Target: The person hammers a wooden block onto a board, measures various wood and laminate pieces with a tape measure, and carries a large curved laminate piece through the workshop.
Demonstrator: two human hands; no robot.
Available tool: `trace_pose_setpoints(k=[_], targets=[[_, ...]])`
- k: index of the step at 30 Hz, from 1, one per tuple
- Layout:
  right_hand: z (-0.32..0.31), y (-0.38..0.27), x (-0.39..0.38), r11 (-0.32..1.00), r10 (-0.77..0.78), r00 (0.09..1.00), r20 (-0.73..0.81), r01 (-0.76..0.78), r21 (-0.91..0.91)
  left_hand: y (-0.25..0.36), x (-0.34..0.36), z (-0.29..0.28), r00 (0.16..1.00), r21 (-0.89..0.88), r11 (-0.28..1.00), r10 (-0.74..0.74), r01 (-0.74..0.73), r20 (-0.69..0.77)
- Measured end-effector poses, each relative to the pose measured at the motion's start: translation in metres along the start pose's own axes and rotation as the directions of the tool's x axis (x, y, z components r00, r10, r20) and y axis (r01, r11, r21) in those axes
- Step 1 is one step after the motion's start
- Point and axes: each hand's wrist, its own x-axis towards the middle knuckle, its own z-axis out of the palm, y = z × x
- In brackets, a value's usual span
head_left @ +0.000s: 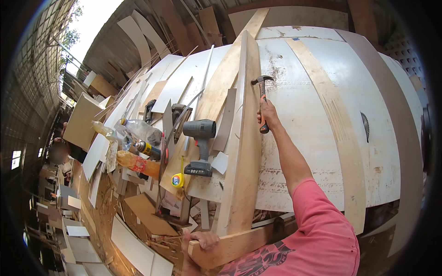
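My right hand (267, 115) is wrapped around the orange-and-black handle of a claw hammer (263, 87). The hammer lies over the white panel surface (294, 138), its head pointing away from me, just right of a long wooden board (248, 129) set on edge. Close to my body, my left hand (205, 239) grips the end of a shorter wooden board (248, 243). This piece crosses the near end of the long board; their exact contact is hard to make out.
Left of the long board stand a cordless power tool (199, 133), a yellow tape measure (177, 180), a spray can (148, 149) and plastic bottles (138, 163). A circular saw blade (365, 126) is at the right. Offcuts (142, 214) litter the floor; a person (60, 149) is far left.
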Motion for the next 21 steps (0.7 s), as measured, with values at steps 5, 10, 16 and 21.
trace_pose_setpoints(k=[5, 10, 16, 21], targets=[[-0.004, -0.008, 0.000, 0.998, -0.001, 0.999, -0.039, 0.003, 0.057, 0.000, 0.003, 0.008, 0.999, 0.030, 1.000, -0.004, 0.002, 0.049], [-0.027, -0.005, -0.048, 0.999, -0.033, 0.999, 0.032, 0.032, 0.035, -0.012, 0.000, 0.024, 0.989, 0.217, 0.976, -0.043, 0.011, 0.142], [-0.073, -0.003, -0.143, 0.994, 0.096, 0.994, 0.051, -0.098, 0.046, -0.061, -0.001, 0.078, 0.947, 0.812, 0.574, -0.193, -0.104, 0.257], [-0.132, -0.038, -0.196, 0.983, 0.108, 0.994, -0.014, -0.109, -0.150, -0.145, 0.020, 0.108, 0.791, 0.899, 0.331, -0.448, -0.287, 0.417]])
